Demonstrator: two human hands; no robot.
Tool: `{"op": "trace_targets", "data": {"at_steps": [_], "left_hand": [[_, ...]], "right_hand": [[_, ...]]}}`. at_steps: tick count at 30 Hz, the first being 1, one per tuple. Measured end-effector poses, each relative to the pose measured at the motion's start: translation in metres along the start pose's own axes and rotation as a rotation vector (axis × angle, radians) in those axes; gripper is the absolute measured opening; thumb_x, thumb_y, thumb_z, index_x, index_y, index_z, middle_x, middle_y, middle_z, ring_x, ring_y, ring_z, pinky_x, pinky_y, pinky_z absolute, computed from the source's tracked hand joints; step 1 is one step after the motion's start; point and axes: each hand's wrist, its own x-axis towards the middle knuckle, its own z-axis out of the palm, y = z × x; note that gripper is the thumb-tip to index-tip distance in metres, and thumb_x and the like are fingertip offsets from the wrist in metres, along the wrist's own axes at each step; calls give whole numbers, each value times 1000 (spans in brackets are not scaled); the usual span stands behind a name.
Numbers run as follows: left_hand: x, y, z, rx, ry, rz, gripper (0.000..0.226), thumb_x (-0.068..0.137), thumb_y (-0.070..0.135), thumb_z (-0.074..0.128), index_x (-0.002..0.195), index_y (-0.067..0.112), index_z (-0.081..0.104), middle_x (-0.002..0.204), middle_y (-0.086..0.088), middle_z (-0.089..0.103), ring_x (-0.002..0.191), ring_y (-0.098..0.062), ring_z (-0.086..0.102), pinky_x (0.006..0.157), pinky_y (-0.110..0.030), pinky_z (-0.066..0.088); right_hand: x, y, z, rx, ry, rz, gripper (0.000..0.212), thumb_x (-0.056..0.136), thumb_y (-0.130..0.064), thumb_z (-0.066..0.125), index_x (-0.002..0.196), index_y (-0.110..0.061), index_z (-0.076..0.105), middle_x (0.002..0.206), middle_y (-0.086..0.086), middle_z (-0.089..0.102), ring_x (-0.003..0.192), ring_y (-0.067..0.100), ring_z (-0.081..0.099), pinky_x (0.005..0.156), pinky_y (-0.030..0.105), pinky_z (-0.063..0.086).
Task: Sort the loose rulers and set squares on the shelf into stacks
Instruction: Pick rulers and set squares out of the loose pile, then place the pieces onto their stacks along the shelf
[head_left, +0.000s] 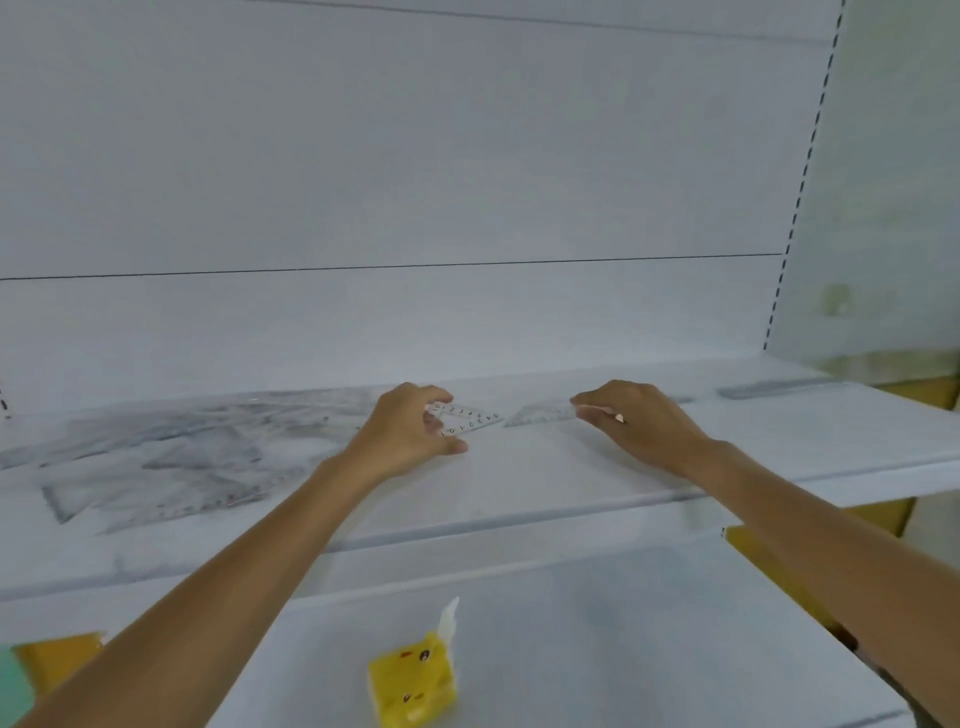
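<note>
Left hand (410, 431) pinches a small clear set square (467, 418) by its near corner, right hand (639, 421) fingering another; thin, stiff, slippery plastic, best lifted by an edge.

— What sort of place is this?
— A shop, it seems: white metal shelves (571, 488) with a slotted upright (802, 176), clear rulers (156, 467) lying loose, a yellow packet (413, 686) on the tier below.
</note>
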Motion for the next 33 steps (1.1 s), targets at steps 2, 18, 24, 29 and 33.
{"op": "trace_targets", "data": {"at_steps": [2,18,24,29,33], "left_hand": [[14,13,21,-4,0,-13,65,66,28,82,124,11,56,115,-5,57,83,-5,56,78,-14,38],[57,51,78,56,39,-134,59,69,48,74,120,22,60,121,6,60,90,-4,54,72,-14,36],[63,50,73,102,53,-139,52,74,39,73,122,24,58,126,5,57,95,-6,49,79,-19,34],[62,46,78,115,52,-134,48,76,34,73,120,23,58,124,5,59,97,-4,49,81,-18,35],[60,45,78,87,70,-146,47,75,35,73,119,23,59,123,5,59,98,-5,50,82,-18,35]], "right_hand": [[5,34,-8,12,15,24,34,94,-37,48,123,-24,59,125,-1,59,115,19,53,96,29,39],[54,153,-12,113,-53,-16,30,91,-30,56,118,-17,62,126,3,60,118,21,50,97,29,35],[58,165,-4,131,-198,63,27,88,-28,56,114,-23,64,126,-1,59,116,16,52,97,27,39],[57,169,1,175,-177,82,27,89,-26,55,113,-20,64,123,-1,61,114,14,53,91,19,33],[59,162,4,72,-176,77,31,91,-22,50,119,-17,61,129,2,58,120,19,50,99,26,36]]}}
